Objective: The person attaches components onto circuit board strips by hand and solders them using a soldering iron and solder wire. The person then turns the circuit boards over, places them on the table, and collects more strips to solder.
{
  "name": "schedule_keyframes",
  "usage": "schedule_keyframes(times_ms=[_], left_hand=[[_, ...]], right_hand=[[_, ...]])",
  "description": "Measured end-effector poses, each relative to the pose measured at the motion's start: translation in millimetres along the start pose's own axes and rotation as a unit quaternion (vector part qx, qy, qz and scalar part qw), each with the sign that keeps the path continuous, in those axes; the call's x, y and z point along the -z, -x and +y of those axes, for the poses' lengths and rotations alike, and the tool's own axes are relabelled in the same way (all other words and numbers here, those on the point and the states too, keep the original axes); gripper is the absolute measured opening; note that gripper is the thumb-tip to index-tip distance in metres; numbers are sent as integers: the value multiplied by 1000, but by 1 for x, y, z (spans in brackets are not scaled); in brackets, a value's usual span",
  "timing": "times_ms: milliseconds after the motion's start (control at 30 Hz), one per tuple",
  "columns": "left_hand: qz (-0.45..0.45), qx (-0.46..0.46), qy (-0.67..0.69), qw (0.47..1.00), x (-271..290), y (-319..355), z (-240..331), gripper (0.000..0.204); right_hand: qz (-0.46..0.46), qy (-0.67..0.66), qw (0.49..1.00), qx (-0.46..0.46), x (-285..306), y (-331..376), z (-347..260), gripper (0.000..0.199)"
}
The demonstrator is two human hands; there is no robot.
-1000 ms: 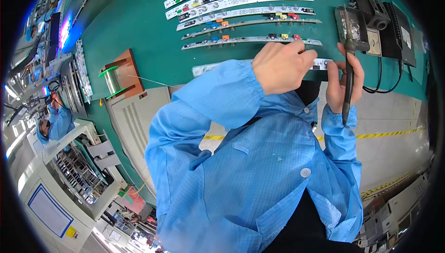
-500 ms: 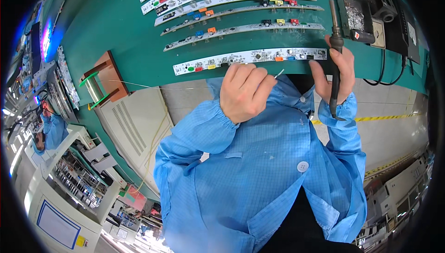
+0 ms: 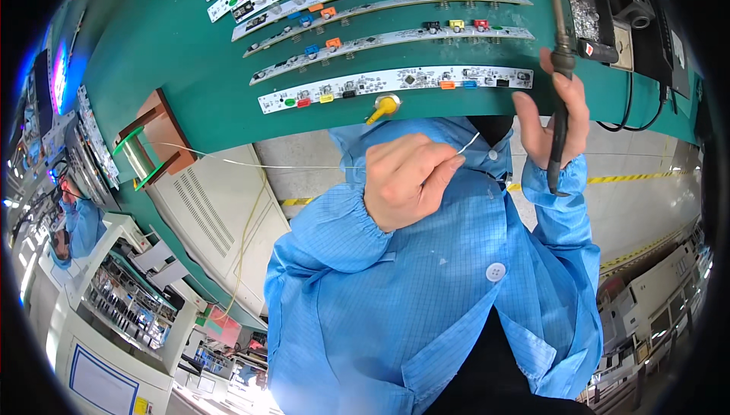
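Now | left hand (image 3: 407,181) knuckles-up, fingers (image 3: 441,166) pinching wire (image 3: 469,143) | right hand (image 3: 576,117) loosely curled, holding soldering iron (image 3: 563,59)

The left arm (image 3: 327,221) is bending at the elbow, its forearm slanting inward across the torso (image 3: 441,293). The left hand (image 3: 411,179) is hovering in front of the chest, its back facing upward, the fingers curling into a loose fist and the left thumb (image 3: 443,177) pressing toward the index finger in a pinch. The right arm (image 3: 561,221) is bending too, and the right hand (image 3: 543,139) is standing further forward, well apart from the left. The right thumb (image 3: 527,107) is sticking out, while the other fingers are gripping; partly hidden, they are perhaps curling only lightly.
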State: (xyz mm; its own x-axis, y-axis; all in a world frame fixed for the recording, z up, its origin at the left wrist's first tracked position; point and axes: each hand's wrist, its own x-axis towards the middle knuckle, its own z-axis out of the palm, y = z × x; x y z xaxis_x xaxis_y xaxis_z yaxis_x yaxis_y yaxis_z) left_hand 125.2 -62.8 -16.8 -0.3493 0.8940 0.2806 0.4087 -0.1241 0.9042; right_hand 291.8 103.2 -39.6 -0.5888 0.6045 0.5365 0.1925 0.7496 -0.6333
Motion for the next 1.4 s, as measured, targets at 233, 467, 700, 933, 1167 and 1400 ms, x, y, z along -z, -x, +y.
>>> schedule_keyframes(times_ms=[233,467,700,933,1167,1400], left_hand=[[1,-103,-144,984,-16,-12,-8,24],[28,-118,-144,982,-28,-12,-14,24],[67,-137,-103,983,-8,-5,-6,25],[179,81,-319,927,107,6,-23,12],[174,203,-285,920,117,2,-37,17],[254,254,138,923,138,13,-28,18]], right_hand=[[136,41,989,-38,20,27,5,40],[147,69,978,-132,28,30,8,34],[110,76,983,-122,20,23,5,35],[53,27,993,-106,4,7,-7,51],[14,26,994,-106,-7,5,-12,54],[82,75,994,-3,11,8,-19,65]])
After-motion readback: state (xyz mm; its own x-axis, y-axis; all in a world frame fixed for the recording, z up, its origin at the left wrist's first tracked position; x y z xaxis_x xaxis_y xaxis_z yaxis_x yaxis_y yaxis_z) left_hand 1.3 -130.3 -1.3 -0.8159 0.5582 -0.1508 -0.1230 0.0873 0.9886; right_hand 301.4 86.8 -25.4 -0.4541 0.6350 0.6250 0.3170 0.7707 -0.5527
